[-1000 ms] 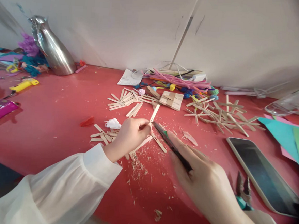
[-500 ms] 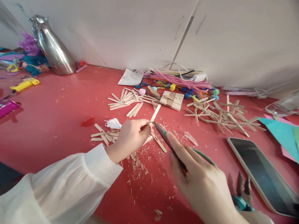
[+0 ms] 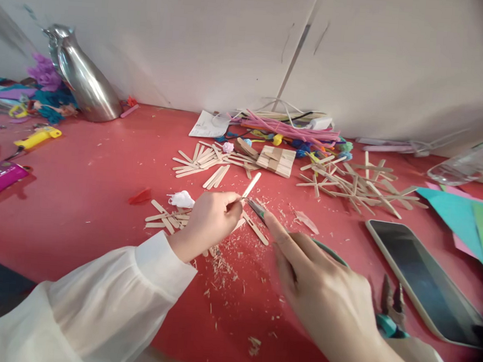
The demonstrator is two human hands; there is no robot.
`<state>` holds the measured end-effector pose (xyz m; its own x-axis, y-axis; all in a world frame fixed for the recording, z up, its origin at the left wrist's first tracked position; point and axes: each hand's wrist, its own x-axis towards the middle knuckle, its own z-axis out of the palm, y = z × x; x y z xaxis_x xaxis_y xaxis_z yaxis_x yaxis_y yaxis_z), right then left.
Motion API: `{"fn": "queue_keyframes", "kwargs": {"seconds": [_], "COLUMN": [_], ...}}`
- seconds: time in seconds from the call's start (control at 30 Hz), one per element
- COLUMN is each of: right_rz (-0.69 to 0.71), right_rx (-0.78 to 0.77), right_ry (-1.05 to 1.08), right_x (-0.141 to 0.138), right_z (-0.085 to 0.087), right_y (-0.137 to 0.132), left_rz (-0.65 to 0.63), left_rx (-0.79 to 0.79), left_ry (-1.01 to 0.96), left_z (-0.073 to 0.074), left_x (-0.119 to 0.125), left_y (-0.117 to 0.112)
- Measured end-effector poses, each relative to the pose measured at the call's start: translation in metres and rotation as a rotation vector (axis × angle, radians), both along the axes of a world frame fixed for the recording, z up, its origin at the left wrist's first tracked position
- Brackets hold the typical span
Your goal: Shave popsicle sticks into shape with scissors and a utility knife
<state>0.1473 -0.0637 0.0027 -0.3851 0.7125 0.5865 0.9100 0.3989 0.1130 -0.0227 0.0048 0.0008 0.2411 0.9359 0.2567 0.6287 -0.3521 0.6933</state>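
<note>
My left hand (image 3: 218, 217) pinches a wooden craft stick (image 3: 251, 185) between thumb and fingers, its far end pointing up and away. My right hand (image 3: 317, 280) is closed around a green-handled metal tool (image 3: 257, 208); pliers or scissors, I cannot tell which. The tool's tip meets or nearly meets the stick beside my left fingertips. Below the hands lie a slotted or split stick (image 3: 256, 229) and many wood shavings (image 3: 224, 268). More craft sticks (image 3: 164, 217) rest left of my left hand, near a white crumpled piece (image 3: 181, 199).
Behind are loose sticks (image 3: 204, 159), a bundled stack of sticks (image 3: 282, 162), pink pipe cleaners (image 3: 290, 126) and another stick pile (image 3: 361, 181). To the right lie a phone (image 3: 420, 276) and teal-handled pliers (image 3: 392, 318). A steel jug (image 3: 87, 82) and a yellow glue gun (image 3: 40, 138) are left.
The held stick's top has tilted slightly right. My right hand has turned a little, hiding more of the tool's dark metal. The view has shifted slightly.
</note>
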Motion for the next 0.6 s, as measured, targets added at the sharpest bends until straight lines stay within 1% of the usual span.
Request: {"fn": "queue_keyframes", "kwargs": {"seconds": [0.07,0.1,0.17,0.27,0.33,0.37,0.47,0.6], "right_rz": [-0.009,-0.009,0.007,0.018,-0.009,-0.026,-0.041,-0.011], "right_rx": [0.013,0.010,-0.040,-0.231,-0.352,-0.388,-0.432,-0.447], "right_ry": [-0.036,-0.021,0.076,0.306,0.422,0.463,0.534,0.536], "right_x": [-0.001,0.000,0.000,0.003,0.005,0.005,0.005,0.004], "right_z": [0.001,0.002,0.003,0.005,0.006,0.006,0.007,0.008], "right_y": [0.000,0.001,0.003,0.006,0.006,0.006,0.004,0.004], "left_rz": [-0.003,-0.006,-0.011,-0.012,-0.004,0.001,0.001,-0.030], "left_rx": [-0.025,-0.035,-0.043,-0.051,-0.072,-0.085,-0.112,-0.121], "left_ry": [-0.019,-0.034,-0.070,-0.133,-0.177,-0.197,-0.236,-0.253], "left_z": [0.000,0.000,-0.001,-0.004,-0.006,-0.007,-0.011,-0.012], "left_x": [0.000,0.000,-0.001,-0.002,-0.002,-0.003,-0.004,-0.004], "left_y": [0.000,0.000,0.000,0.002,0.003,0.004,0.005,0.005]}}
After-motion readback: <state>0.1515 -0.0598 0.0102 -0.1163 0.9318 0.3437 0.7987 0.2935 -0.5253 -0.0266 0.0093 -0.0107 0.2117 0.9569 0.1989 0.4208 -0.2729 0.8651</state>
